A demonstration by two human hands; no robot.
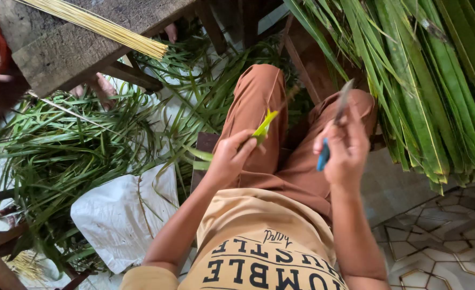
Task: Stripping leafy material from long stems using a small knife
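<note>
Left hand pinches a glossy, pointed leaf strip; right hand grips a slim, seemingly blue-handled knife.

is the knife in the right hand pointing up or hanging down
Pointing up. The knife blade rises above the right hand, blue handle end below the fingers.

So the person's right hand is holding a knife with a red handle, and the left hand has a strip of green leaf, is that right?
Not quite: the head view shows the knife in the right hand has a blue handle, not red. The rest holds: the left hand grips a strip of green leaf.
</note>
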